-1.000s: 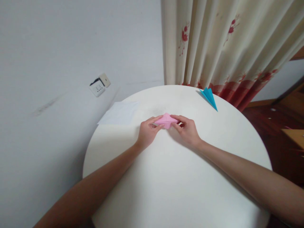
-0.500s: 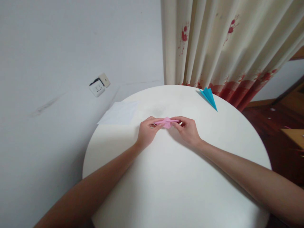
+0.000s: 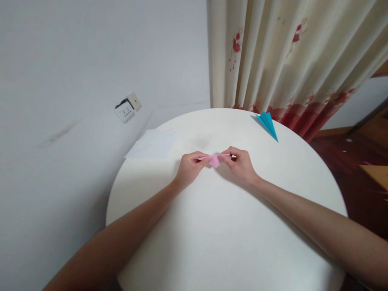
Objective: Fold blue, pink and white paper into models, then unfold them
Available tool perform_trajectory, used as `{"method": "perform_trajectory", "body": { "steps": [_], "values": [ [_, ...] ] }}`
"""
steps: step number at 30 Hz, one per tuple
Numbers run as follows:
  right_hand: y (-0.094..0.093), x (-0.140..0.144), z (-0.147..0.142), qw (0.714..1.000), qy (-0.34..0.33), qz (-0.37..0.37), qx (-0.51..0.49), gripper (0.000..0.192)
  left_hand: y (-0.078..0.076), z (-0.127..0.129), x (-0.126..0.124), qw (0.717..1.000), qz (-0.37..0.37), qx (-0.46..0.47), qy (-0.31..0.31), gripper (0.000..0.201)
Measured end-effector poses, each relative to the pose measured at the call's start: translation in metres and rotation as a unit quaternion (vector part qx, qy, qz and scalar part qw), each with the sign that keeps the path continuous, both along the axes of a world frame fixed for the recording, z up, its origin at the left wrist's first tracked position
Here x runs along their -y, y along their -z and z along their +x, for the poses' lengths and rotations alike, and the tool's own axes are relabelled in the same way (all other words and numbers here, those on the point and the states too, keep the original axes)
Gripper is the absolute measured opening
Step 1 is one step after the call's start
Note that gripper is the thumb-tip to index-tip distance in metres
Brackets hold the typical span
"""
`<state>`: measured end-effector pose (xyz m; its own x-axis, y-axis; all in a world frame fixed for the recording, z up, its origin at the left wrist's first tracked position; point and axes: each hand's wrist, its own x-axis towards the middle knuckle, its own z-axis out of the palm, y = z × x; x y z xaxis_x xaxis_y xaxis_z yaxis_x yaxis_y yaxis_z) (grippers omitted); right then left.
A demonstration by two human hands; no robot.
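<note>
A small piece of folded pink paper (image 3: pixel 215 161) is held between both hands over the middle of the round white table (image 3: pixel 224 226). My left hand (image 3: pixel 190 167) pinches its left end, thumb in front and fingers behind. The right end is pinched by my right hand (image 3: pixel 240 164) in the same way. Between the thumbs the paper's middle points down toward me, and its thin edge runs sideways along the top. Fingers hide both ends, so its full shape cannot be made out.
A blue paper plane (image 3: pixel 268 124) lies near the table's far right edge. White paper sheets (image 3: pixel 153 143) overlap the far left edge. Beyond stand a wall with a socket (image 3: pixel 124 112) and a cream curtain (image 3: pixel 263 56) with red flowers.
The pink paper has tipped, so its middle now hangs lower toward me and less shows above its edge. My left hand's fingers have closed in slightly; both hands keep their hold.
</note>
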<state>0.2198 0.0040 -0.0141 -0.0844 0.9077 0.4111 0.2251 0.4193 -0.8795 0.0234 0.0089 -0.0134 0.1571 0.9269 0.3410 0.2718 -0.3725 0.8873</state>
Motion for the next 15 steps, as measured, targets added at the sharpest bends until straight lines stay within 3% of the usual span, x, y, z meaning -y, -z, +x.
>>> {"method": "perform_trajectory", "body": {
  "steps": [4,9,15],
  "values": [
    [0.0013,0.0011,0.0002,0.997,-0.048,-0.049,-0.035,0.017,-0.0008,0.0007,0.0054,0.996,-0.075,-0.013,0.042,0.028],
    [0.0029,0.0034,-0.0036,0.99,-0.078,-0.091,-0.069,0.022,-0.0012,0.002,0.0093,0.99,-0.106,-0.018,0.096,0.029],
    [0.0013,0.0043,-0.004,0.991,-0.085,-0.085,-0.057,0.036,-0.0039,0.0041,0.0095,0.986,-0.122,-0.012,0.11,0.032]
  ]
}}
